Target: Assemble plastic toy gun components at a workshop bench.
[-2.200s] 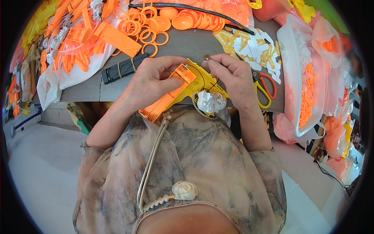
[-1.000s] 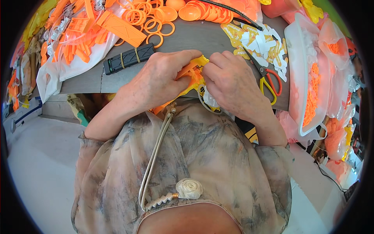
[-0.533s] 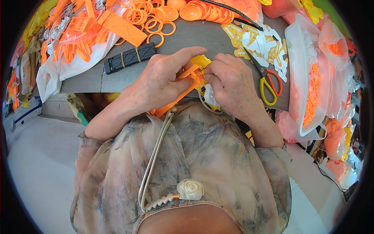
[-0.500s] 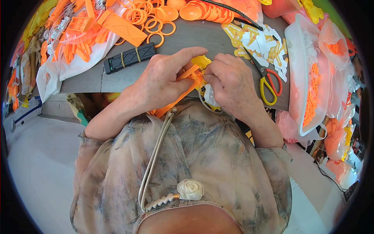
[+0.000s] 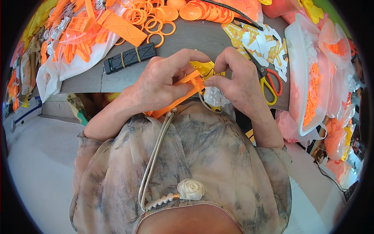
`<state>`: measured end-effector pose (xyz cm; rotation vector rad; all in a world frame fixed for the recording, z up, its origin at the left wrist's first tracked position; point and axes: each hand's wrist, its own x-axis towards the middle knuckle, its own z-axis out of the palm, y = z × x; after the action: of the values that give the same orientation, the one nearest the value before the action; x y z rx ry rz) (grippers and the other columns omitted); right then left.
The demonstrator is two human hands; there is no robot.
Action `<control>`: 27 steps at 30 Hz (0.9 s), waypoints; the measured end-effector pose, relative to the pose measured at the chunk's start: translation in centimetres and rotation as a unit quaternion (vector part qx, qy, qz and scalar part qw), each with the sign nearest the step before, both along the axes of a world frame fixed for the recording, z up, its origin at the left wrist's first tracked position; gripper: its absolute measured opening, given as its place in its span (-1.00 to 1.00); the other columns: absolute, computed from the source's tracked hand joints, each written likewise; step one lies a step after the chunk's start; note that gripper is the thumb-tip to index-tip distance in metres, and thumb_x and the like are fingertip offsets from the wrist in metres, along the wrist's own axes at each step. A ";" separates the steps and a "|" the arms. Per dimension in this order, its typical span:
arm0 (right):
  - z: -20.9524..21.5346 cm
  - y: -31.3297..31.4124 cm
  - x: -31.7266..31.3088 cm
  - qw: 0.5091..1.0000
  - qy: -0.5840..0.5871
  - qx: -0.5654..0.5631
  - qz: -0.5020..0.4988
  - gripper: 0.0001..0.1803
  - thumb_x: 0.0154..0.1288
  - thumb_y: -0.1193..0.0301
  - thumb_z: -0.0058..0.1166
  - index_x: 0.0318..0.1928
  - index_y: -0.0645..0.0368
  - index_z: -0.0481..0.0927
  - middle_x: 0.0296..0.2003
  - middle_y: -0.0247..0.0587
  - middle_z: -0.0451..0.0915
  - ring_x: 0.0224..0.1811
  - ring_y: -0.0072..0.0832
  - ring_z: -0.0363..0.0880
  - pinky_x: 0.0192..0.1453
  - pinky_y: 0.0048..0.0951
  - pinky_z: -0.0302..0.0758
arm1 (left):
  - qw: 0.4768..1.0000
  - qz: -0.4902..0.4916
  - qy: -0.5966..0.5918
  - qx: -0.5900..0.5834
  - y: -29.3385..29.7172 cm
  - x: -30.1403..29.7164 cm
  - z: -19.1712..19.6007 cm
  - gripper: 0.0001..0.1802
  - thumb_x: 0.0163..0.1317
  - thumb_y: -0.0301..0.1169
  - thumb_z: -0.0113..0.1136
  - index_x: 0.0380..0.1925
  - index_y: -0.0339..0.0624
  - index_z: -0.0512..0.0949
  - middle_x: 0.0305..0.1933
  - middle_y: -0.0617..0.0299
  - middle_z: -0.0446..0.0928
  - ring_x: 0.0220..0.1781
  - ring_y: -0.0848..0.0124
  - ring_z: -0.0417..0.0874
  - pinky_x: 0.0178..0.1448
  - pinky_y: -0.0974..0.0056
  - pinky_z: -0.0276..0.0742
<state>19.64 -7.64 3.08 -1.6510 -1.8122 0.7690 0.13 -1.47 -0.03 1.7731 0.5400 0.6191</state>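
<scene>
Head cam: L hand [image 5: 165,78] gripping orange casing [image 5: 186,95], R hand [image 5: 243,82] arched, fingers [image 5: 223,60] apart

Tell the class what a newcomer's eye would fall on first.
Bright orange plastic parts, heaped at upper left, probably catch the eye first. At the centre, the left hand grips an orange casing, the right hand close by its end. Red-and-yellow-handled scissors lie to the right.

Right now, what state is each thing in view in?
Orange case: held at a slant
Left hand: closed on the case
Right hand: thumb and forefinger apart
Yellow shell: partly hidden
Black block: lying flat, banded twice
Scissors: lying down, blade opening unclear
Cards: loose, overlapping
Tub: uncovered, holding orange pieces
</scene>
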 end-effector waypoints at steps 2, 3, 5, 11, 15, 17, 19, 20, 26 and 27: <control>-0.3 0.2 0.4 1.000 0.019 -0.013 -0.016 -0.58 -0.21 0.47 0.39 -0.44 0.20 0.34 -0.50 -0.33 0.38 -0.47 -0.47 0.33 -0.33 -0.43 0.33 | 0.999 -0.004 -0.021 -0.027 0.1 0.1 0.0 -0.48 -0.02 -0.67 0.19 0.03 -0.18 0.43 -0.56 0.22 0.53 -0.60 0.52 0.47 -0.49 0.38 0.38; -0.2 0.4 0.6 1.000 0.019 -0.012 -0.017 -0.58 -0.21 0.47 0.39 -0.44 0.20 0.34 -0.50 -0.33 0.38 -0.47 -0.47 0.33 -0.33 -0.43 0.33 | 0.999 -0.018 -0.005 -0.031 0.2 0.1 0.2 -0.46 -0.02 -0.67 0.18 0.04 -0.16 0.43 -0.57 0.25 0.52 -0.59 0.57 0.44 -0.50 0.40 0.36; -0.1 0.7 1.0 0.991 0.037 -0.129 -0.014 -0.58 -0.20 0.46 0.38 -0.42 0.19 0.33 -0.45 -0.35 0.35 -0.41 -0.51 0.30 -0.29 -0.47 0.31 | 0.999 -0.033 0.011 -0.034 0.4 0.0 0.3 -0.45 -0.02 -0.68 0.16 0.06 -0.15 0.43 -0.57 0.28 0.51 -0.58 0.62 0.41 -0.50 0.43 0.33; -0.1 -0.6 1.3 0.983 0.134 -0.027 -0.124 -0.60 -0.15 0.44 0.36 -0.29 0.22 0.44 -0.31 -0.28 0.42 -0.27 -0.49 0.36 -0.17 -0.47 0.34 | 0.994 -0.015 0.022 -0.105 1.0 -0.4 0.3 -0.37 -0.03 -0.67 0.16 0.13 -0.03 0.48 -0.63 0.37 0.39 -0.59 0.68 0.30 -0.50 0.47 0.28; 0.8 -4.5 2.9 0.998 -0.043 0.009 0.038 -0.47 -0.14 0.38 0.37 -0.12 0.24 0.46 -0.19 -0.12 0.45 -0.11 -0.24 0.44 -0.03 -0.35 0.39 | 0.994 0.004 0.086 -0.060 1.2 -0.7 0.4 -0.46 -0.03 -0.65 0.19 0.04 -0.05 0.57 -0.63 0.36 0.38 -0.61 0.67 0.27 -0.49 0.49 0.27; 0.3 -6.0 2.1 0.995 -0.098 0.011 0.034 -0.43 -0.15 0.36 0.38 -0.08 0.23 0.45 -0.14 -0.08 0.43 -0.07 -0.18 0.43 -0.01 -0.31 0.39 | 0.990 0.007 0.119 -0.073 1.3 -0.7 0.4 -0.49 -0.03 -0.64 0.21 0.01 -0.06 0.59 -0.59 0.34 0.39 -0.60 0.65 0.28 -0.48 0.49 0.28; -0.3 -6.7 1.0 0.984 -0.177 0.000 0.028 -0.32 -0.17 0.35 0.40 0.03 0.23 0.41 -0.02 0.00 0.38 0.01 -0.08 0.42 0.04 -0.22 0.39 | 0.997 -0.003 0.080 -0.006 1.3 -0.7 -0.2 -0.47 -0.03 -0.60 0.28 0.04 -0.05 0.56 -0.47 0.31 0.42 -0.57 0.62 0.35 -0.48 0.47 0.32; -0.7 -6.9 0.8 0.984 -0.177 0.001 0.025 -0.32 -0.17 0.35 0.40 0.03 0.23 0.41 -0.02 0.00 0.38 0.01 -0.08 0.42 0.04 -0.22 0.39 | 0.997 -0.005 0.079 -0.005 1.3 -0.6 0.1 -0.47 -0.03 -0.60 0.28 0.04 -0.05 0.56 -0.47 0.31 0.42 -0.57 0.62 0.35 -0.48 0.47 0.32; -2.3 -7.0 0.3 0.987 -0.156 0.037 -0.016 -0.35 -0.10 0.43 0.33 0.08 0.23 0.42 0.01 0.03 0.38 0.03 -0.05 0.43 0.07 -0.19 0.40 | 0.988 0.017 0.091 0.122 1.0 -0.2 0.4 -0.45 0.01 -0.57 0.30 0.09 -0.04 0.51 -0.40 0.23 0.45 -0.55 0.51 0.44 -0.44 0.40 0.45; -2.3 -6.5 0.6 0.987 -0.152 0.046 -0.022 -0.40 -0.07 0.48 0.28 0.08 0.24 0.42 0.01 0.04 0.39 0.03 -0.05 0.43 0.08 -0.20 0.40 | 0.985 0.039 0.091 0.142 0.8 -0.2 0.2 -0.44 0.01 -0.57 0.29 0.10 -0.07 0.49 -0.38 0.19 0.47 -0.55 0.49 0.46 -0.43 0.39 0.47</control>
<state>20.19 -14.19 0.77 -1.8179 -1.9746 0.4229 -0.03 -0.64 0.12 2.1001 0.6757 0.6160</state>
